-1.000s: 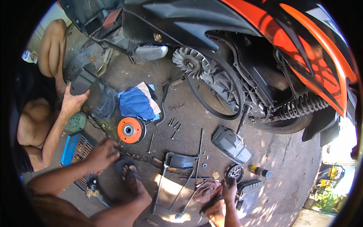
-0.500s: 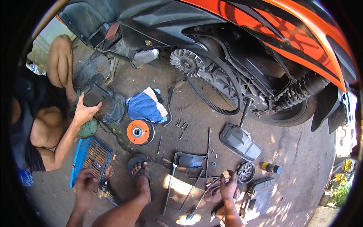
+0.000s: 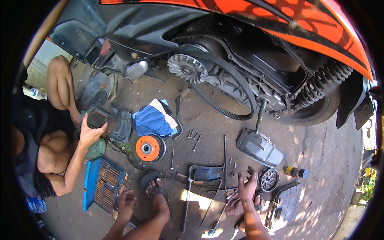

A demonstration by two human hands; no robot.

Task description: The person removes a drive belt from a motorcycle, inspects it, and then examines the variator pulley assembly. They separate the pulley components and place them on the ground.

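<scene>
My right hand is raised over the tools on the ground, fingers spread and nothing visible in them. Beside it lie a round black spoked wheel and a black hard tool case; a brownish rag shows below it. My left hand hangs near my sandalled foot, fingers loosely bent and apart, with nothing seen in them. Next to it stands an open blue case of sockets or bits. A long-handled wrench lies between my hands.
An orange and black scooter stands ahead, its drive belt and finned pulley exposed. A grey cover sits below the axle shaft. An orange-faced drum, blue cloth and several bolts lie about. At left, a co-worker's hand holds a dark rectangular part.
My right hand has opened; the small tan thing in its fingers is out of sight. My left hand has moved right and down, away from the blue case. The view has shifted slightly.
</scene>
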